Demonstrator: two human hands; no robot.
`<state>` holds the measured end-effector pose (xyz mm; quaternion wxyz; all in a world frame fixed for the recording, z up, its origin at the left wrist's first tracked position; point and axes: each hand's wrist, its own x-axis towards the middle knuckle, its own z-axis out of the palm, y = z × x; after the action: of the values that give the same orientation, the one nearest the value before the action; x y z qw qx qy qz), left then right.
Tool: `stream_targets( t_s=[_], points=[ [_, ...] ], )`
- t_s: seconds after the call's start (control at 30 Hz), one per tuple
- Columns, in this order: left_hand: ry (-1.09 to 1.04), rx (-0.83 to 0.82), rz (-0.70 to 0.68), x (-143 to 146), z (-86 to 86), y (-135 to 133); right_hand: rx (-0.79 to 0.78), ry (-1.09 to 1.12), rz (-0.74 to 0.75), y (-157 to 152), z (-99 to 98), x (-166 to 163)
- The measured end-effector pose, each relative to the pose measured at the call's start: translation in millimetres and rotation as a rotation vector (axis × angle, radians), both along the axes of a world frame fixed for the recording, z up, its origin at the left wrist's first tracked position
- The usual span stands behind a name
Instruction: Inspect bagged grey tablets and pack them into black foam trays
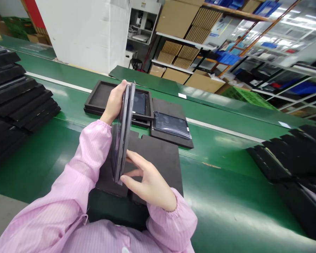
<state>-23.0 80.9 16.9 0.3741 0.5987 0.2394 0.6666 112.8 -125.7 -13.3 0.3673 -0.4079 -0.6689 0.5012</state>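
Note:
Two thin grey tablets (127,130) stand on edge, face to face, tilted slightly, above the bench. My left hand (114,102) is closed round their upper end, its fingertips at the top edge. At the lower end, my right hand (151,179) has its thumb on the bottom corner and its fingers against the right-hand tablet's face; part of those fingers is hidden. Speaker holes show along the tablets' narrow sides. Below them lie flat black foam boards (160,158). Just beyond, another tablet (171,124) in clear film rests on a black foam slab (168,105).
Black foam trays (101,95) sit at the back of the green bench (213,175), one holding a dark-screened tablet (140,102). Tall stacks of black trays stand at left (15,95) and right (292,165). Shelves with cardboard boxes (179,17) rise behind.

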Motion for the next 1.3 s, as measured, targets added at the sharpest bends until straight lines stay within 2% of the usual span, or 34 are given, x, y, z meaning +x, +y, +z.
stream_targets(
  t_s=[0.63,0.83,1.0,1.3],
  points=[
    [0.019,0.027,-0.024,2,0.3,-3,0.031,-0.098,0.008,-5,6.6,1],
    [-0.007,-0.004,-0.059,5,5.4,-14,0.009,-0.139,-0.052,-7,6.4,-1],
    [-0.028,-0.040,-0.093,7,10.1,-29,-0.016,-0.176,-0.007,-5,11.2,-2],
    [0.008,0.087,-0.014,-5,7.6,-36,-0.021,-0.180,0.017,-8,8.4,-5]
  ],
)
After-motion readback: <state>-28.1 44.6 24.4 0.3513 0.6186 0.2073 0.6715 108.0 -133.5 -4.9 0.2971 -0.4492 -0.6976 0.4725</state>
